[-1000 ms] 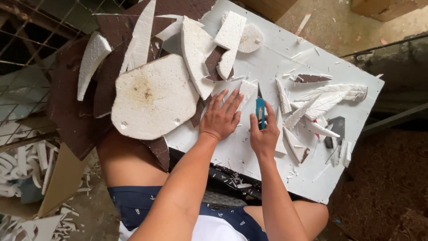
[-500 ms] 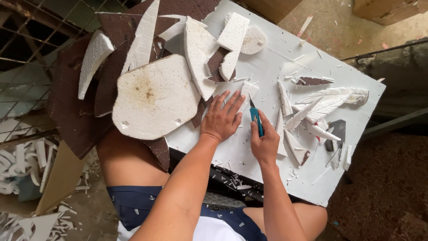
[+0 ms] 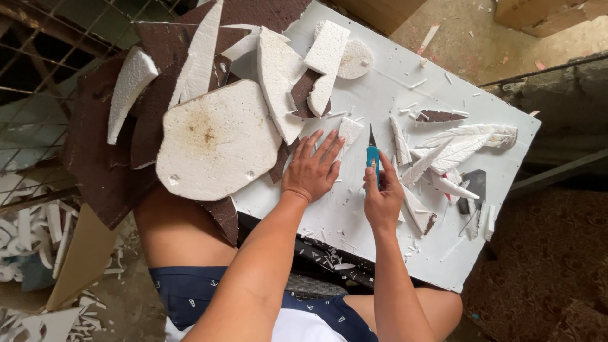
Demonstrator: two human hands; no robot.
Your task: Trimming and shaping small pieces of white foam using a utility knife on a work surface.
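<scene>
Foam cutting at the bench [image 3: 354, 82], mid-board.
Left hand [image 3: 311, 171] lies flat, fingers spread, pinning a foam strip [image 3: 348, 132]; right hand [image 3: 382, 196] grips a blue knife [image 3: 373, 155]. Foam looks light, stiff, crumbly; best held flat.

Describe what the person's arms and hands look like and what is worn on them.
Both arms are bare from the upper arm down: no sleeves reach the forearms, and no gloves, watch or bracelets show. The left hand and right hand are uncovered, and no rings are visible on the fingers. At the bottom edge a white top and dark blue patterned shorts appear.
</scene>
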